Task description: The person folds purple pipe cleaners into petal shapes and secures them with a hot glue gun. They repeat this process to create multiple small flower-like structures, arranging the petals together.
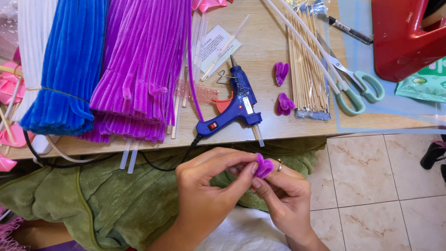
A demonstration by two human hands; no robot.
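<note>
Pinching a small purple petal (263, 166) above the lap, just below the table edge.

Gripped between left hand (209, 186) and right hand (283, 195), fingertips of both closed on it. Beyond: blue glue gun (234, 104) lying near the table (265, 44) edge, two finished petals (282, 88), skewers (306, 65), scissors (355, 86). Likely risks: squeezing the loop out of shape, or snagging the cord (153, 163) and dragging the hot gun down.

Bare forearms, ring (279, 162) on right hand (285, 195)
</note>
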